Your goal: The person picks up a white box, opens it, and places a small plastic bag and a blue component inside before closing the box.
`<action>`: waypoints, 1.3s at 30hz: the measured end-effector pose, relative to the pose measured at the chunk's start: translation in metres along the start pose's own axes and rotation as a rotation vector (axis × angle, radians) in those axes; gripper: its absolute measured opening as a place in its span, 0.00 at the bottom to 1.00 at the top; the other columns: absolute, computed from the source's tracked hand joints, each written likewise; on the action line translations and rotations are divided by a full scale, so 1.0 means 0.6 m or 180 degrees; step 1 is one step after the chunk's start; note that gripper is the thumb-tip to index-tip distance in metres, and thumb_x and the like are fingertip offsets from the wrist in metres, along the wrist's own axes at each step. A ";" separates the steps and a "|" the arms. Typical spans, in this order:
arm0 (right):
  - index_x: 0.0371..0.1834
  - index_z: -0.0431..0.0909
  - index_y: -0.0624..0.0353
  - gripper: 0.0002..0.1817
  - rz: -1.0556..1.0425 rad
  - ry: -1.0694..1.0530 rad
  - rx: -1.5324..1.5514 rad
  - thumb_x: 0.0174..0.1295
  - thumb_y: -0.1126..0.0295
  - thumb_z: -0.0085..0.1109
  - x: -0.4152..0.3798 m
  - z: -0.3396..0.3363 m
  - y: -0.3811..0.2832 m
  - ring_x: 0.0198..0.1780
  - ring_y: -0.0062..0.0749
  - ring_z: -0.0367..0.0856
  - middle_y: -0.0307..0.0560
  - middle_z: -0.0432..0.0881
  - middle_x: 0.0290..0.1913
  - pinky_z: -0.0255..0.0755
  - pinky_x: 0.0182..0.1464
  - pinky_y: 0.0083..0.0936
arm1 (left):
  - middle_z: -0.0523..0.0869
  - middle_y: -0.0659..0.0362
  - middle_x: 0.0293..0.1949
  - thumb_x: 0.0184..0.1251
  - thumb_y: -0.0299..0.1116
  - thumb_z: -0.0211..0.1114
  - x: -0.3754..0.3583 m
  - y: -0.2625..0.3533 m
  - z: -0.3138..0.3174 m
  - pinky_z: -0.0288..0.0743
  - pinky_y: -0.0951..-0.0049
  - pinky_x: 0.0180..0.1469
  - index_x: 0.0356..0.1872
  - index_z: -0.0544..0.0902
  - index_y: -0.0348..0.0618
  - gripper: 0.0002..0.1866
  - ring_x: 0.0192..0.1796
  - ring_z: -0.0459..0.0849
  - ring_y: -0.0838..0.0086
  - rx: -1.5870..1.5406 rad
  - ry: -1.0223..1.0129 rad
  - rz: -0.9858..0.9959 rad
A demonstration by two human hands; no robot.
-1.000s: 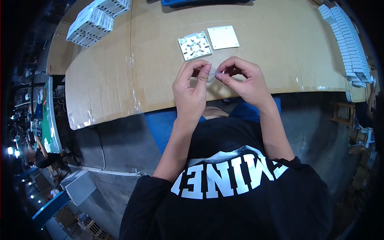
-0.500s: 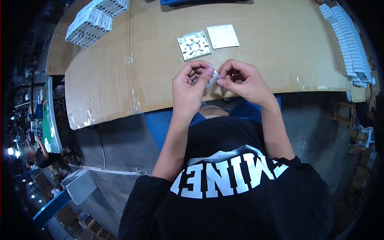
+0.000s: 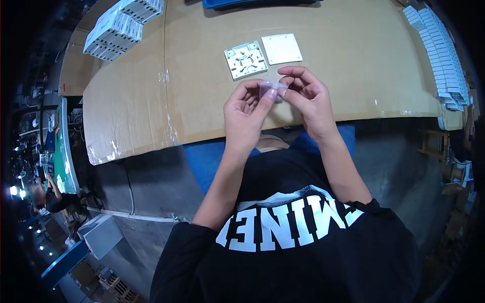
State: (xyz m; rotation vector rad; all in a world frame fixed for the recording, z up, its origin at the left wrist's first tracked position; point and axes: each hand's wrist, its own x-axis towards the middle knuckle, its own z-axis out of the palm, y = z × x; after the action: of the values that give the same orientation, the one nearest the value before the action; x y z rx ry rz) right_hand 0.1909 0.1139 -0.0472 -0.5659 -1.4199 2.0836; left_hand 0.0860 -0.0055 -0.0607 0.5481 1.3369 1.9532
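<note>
Clear plastic baggie: held up just in from the middle of the surface's near edge
Left hand: grip pinched pretty much shut on the baggie, thumb on top
Right hand: grip pinching the baggie's other side, fingers loosely curled
White open box base: flat, just beyond the hands
White cover plate: right beside the base
White box stacks: far left corner, right edge
Blue tray: far edge

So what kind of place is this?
Looks like a factory or workshop assembly area: stacked white boxes, a cardboard-covered table, and, to the left, another person by a green bench.
</note>
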 end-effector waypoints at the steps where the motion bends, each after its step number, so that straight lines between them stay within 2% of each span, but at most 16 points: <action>1: 0.60 0.80 0.64 0.19 -0.0022 -0.0007 -0.0002 0.66 0.81 0.67 0.000 0.001 -0.002 0.47 0.17 0.81 0.37 0.83 0.43 0.76 0.54 0.17 | 0.87 0.56 0.49 0.75 0.24 0.70 -0.002 0.000 0.004 0.80 0.77 0.58 0.53 0.81 0.31 0.12 0.51 0.85 0.78 -0.0151 0.0062 -0.0003; 3: 0.60 0.81 0.64 0.18 0.0152 0.0041 0.0456 0.67 0.80 0.67 0.000 0.001 -0.006 0.48 0.19 0.82 0.39 0.84 0.45 0.76 0.56 0.18 | 0.87 0.56 0.48 0.75 0.24 0.69 -0.004 -0.001 0.007 0.79 0.76 0.59 0.54 0.81 0.32 0.12 0.52 0.86 0.77 -0.0118 0.0096 0.0044; 5: 0.58 0.82 0.64 0.16 0.0272 0.0016 0.0445 0.67 0.79 0.68 -0.002 0.004 -0.007 0.48 0.19 0.83 0.39 0.85 0.45 0.76 0.56 0.18 | 0.87 0.56 0.48 0.76 0.25 0.68 -0.005 -0.001 0.011 0.80 0.77 0.58 0.54 0.81 0.32 0.11 0.52 0.86 0.77 -0.0258 0.0178 0.0269; 9: 0.51 0.85 0.64 0.10 0.0613 0.0025 0.0329 0.68 0.76 0.70 -0.004 -0.005 -0.003 0.48 0.20 0.83 0.40 0.87 0.44 0.77 0.55 0.18 | 0.87 0.56 0.48 0.77 0.26 0.68 -0.006 0.003 0.015 0.80 0.77 0.57 0.53 0.82 0.32 0.11 0.51 0.86 0.78 -0.0271 0.0233 0.0323; 11: 0.50 0.85 0.64 0.10 0.0536 0.0039 0.0249 0.68 0.75 0.70 -0.004 -0.008 0.002 0.48 0.20 0.83 0.40 0.87 0.43 0.77 0.55 0.18 | 0.87 0.56 0.46 0.78 0.27 0.67 -0.008 0.003 0.014 0.80 0.78 0.56 0.52 0.82 0.32 0.10 0.49 0.85 0.79 -0.0220 0.0186 0.0113; 17: 0.50 0.85 0.64 0.10 0.0244 0.0018 0.0059 0.68 0.74 0.71 -0.004 -0.004 0.000 0.46 0.19 0.83 0.40 0.87 0.43 0.77 0.52 0.18 | 0.88 0.59 0.45 0.79 0.30 0.67 -0.010 0.002 0.013 0.77 0.79 0.52 0.52 0.84 0.34 0.10 0.48 0.84 0.82 0.0145 0.0364 0.0168; 20: 0.49 0.85 0.64 0.09 0.0219 0.0019 0.0147 0.68 0.75 0.71 -0.005 -0.005 0.002 0.45 0.18 0.82 0.39 0.87 0.43 0.76 0.50 0.17 | 0.88 0.56 0.45 0.79 0.29 0.67 -0.009 0.004 0.014 0.80 0.77 0.53 0.52 0.83 0.32 0.10 0.48 0.85 0.79 0.0067 0.0332 0.0158; 23: 0.49 0.85 0.64 0.09 0.0223 0.0057 0.0151 0.68 0.75 0.71 -0.004 -0.006 0.001 0.45 0.17 0.82 0.39 0.87 0.43 0.76 0.50 0.16 | 0.89 0.59 0.43 0.80 0.31 0.66 -0.014 0.010 0.025 0.78 0.79 0.51 0.52 0.85 0.33 0.10 0.46 0.85 0.81 0.0016 0.0446 0.0190; 33: 0.47 0.86 0.64 0.08 0.0302 0.0082 0.0067 0.69 0.75 0.69 -0.005 -0.008 -0.002 0.45 0.16 0.82 0.38 0.87 0.42 0.76 0.51 0.17 | 0.88 0.58 0.45 0.79 0.30 0.66 -0.012 0.000 0.017 0.78 0.79 0.54 0.51 0.84 0.32 0.10 0.48 0.86 0.79 0.0120 0.0364 0.0218; 36: 0.47 0.86 0.64 0.07 0.0268 0.0111 0.0104 0.69 0.75 0.69 -0.004 -0.006 -0.002 0.45 0.16 0.82 0.38 0.87 0.41 0.76 0.50 0.17 | 0.89 0.58 0.44 0.80 0.30 0.66 -0.010 0.000 0.016 0.78 0.79 0.51 0.52 0.85 0.33 0.10 0.46 0.85 0.81 0.0150 0.0346 0.0225; 39: 0.48 0.86 0.64 0.07 0.0247 0.0092 0.0043 0.69 0.75 0.69 -0.003 -0.009 0.001 0.44 0.16 0.82 0.38 0.87 0.41 0.76 0.50 0.17 | 0.88 0.57 0.45 0.79 0.30 0.67 -0.010 0.002 0.013 0.78 0.78 0.54 0.52 0.83 0.32 0.11 0.48 0.85 0.79 0.0033 0.0310 0.0185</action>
State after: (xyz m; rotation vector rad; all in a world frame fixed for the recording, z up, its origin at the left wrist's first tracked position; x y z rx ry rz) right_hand 0.1952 0.1163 -0.0497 -0.6529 -1.3870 2.1349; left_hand 0.0949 -0.0050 -0.0563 0.5077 1.4058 2.0442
